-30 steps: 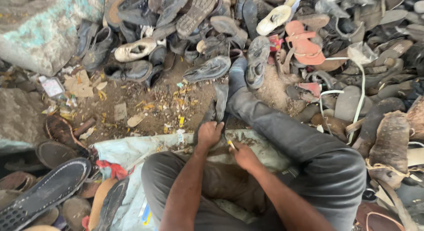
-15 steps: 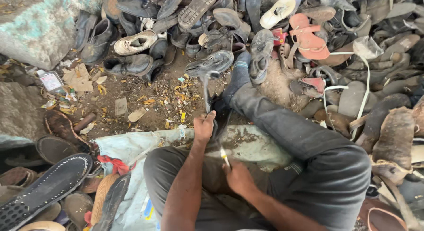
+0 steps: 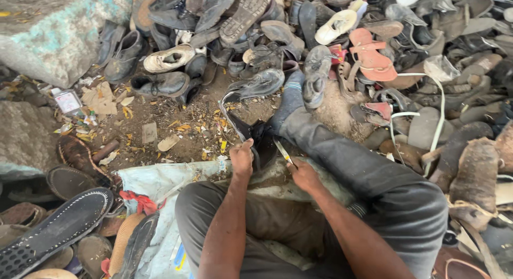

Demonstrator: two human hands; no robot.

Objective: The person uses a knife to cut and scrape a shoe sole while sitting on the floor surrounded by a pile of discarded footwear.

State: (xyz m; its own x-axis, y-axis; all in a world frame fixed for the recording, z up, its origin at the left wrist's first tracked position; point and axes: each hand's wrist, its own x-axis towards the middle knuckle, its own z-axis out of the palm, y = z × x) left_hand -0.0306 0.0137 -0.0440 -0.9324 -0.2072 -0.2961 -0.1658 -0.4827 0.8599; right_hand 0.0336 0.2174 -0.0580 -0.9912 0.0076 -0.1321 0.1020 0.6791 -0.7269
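Your left hand (image 3: 241,159) pins the black shoe upper (image 3: 260,142) steady on the ground while your right hand (image 3: 303,175) grips 1 knife (image 3: 282,151) angled into it.

A dark, worn shoe piece (image 3: 260,142) is held upright-ish in the middle of the scene, just left of the outstretched leg. It's black, floppy leather, pretty beat up, with a thin strap looped off to its far left. A small blade (image 3: 282,151) with a pale edge is pressed against its right side.
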